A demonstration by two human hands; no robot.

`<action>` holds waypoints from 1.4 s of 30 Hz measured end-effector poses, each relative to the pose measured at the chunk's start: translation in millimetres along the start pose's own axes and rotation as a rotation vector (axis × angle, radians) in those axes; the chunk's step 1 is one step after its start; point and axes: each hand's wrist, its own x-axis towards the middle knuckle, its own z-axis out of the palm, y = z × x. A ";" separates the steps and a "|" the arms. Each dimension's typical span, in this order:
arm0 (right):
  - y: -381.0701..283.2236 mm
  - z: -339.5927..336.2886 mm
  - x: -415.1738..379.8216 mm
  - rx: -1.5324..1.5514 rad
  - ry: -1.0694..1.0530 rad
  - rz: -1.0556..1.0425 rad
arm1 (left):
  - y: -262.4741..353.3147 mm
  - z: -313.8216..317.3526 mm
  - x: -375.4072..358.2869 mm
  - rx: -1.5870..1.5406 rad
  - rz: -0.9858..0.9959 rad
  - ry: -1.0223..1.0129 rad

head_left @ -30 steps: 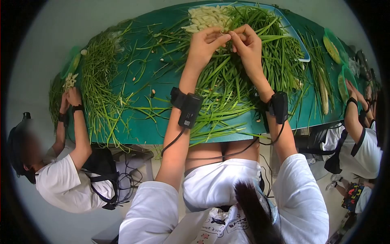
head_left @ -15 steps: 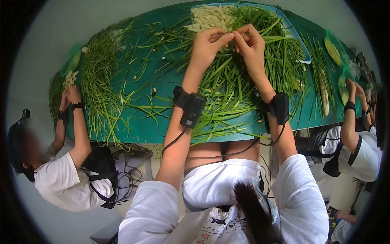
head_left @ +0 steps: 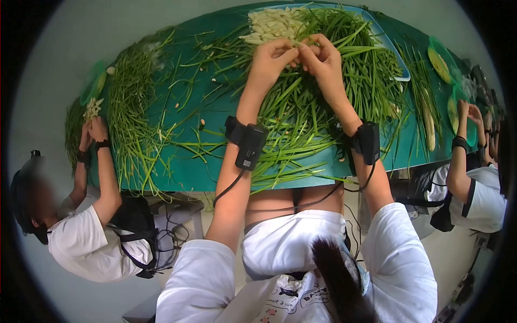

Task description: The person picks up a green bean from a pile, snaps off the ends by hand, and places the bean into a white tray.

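My left hand (head_left: 274,58) and my right hand (head_left: 322,58) meet fingertip to fingertip over the far part of the green pile. Both are closed in a pinch. Something small and pale green shows between them, mostly hidden by the fingers. Beneath and around the hands spreads a large heap of long, thin green stalks (head_left: 355,86) with flat leaves. Just beyond my left hand lies a pile of pale, cream-coloured pieces (head_left: 272,24). That pile and part of the greens rest on a blue-rimmed tray (head_left: 397,60).
The green tabletop (head_left: 188,113) carries scattered stalks and pale bits. Another heap of thin greens (head_left: 129,102) lies left, beside a co-worker's hands (head_left: 96,131) and pale pieces. At the right are a corn-like cob (head_left: 429,121), green baskets (head_left: 442,60) and another person's hands (head_left: 467,110).
Both my hands have shifted slightly left in view, still pinched together. At the right, the other person's hands have lifted and turned a little.
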 end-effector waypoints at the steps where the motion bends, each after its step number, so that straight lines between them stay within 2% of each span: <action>1: -0.1 -1.2 0.2 0.001 0.002 0.001 | -0.2 0.7 -0.3 -0.009 -0.013 0.003; 6: -3.7 -7.5 3.7 -0.040 0.042 -0.012 | 1.2 -11.5 1.3 -0.041 -0.023 0.060; 9: -1.6 -11.4 5.5 -0.058 0.061 -0.050 | 3.1 -21.5 2.9 0.070 0.056 0.083; 13: -2.7 -6.4 3.7 -0.058 0.090 -0.063 | 4.6 -17.7 1.2 0.068 0.014 0.107; 24: 5.0 -0.6 4.4 -0.162 0.048 -0.183 | -0.4 -14.8 2.6 0.065 -0.023 -0.025; 42: 1.3 -3.6 3.3 -0.284 0.091 -0.180 | 1.7 -11.2 -0.4 0.105 -0.005 -0.020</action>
